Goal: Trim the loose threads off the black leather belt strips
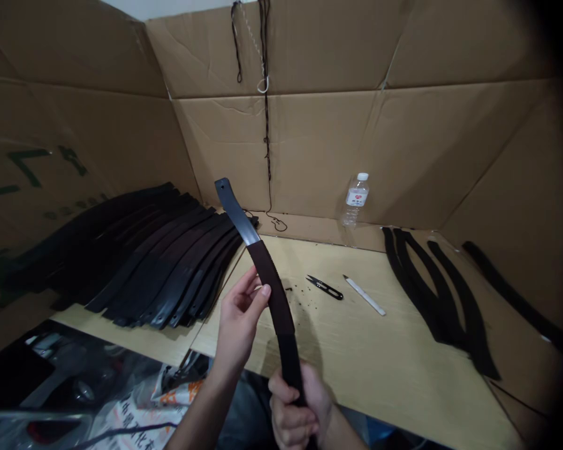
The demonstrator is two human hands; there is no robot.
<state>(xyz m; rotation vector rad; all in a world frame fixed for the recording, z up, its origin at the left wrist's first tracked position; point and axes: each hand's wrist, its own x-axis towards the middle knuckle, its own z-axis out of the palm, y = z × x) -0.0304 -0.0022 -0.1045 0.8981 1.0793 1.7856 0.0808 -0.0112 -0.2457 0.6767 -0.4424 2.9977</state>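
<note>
A long, curved black strip (237, 209) rises at a tilt before me, with a hole near its upper tip. A dark brown sleeve (272, 284) covers its middle. Its upper part shines and its lower part looks matt. My left hand (244, 306) pinches the sleeve's left edge between thumb and fingers. Lower down, my right hand (298, 409) is wrapped around the strip, hiding much of its bottom end. Black thread snips (325, 287) and a white pencil-like stick (365, 295) lie on the table to the right of the sleeve.
Many similar curved strips (164, 262) are piled at the left. Black fabric strips (431, 287) lie at the right. A plastic bottle (355, 200) stands by the cardboard wall (319, 144), where dark cords (266, 112) hang. Dark crumbs dot the table (385, 369). Bags (141, 412) sit below its edge.
</note>
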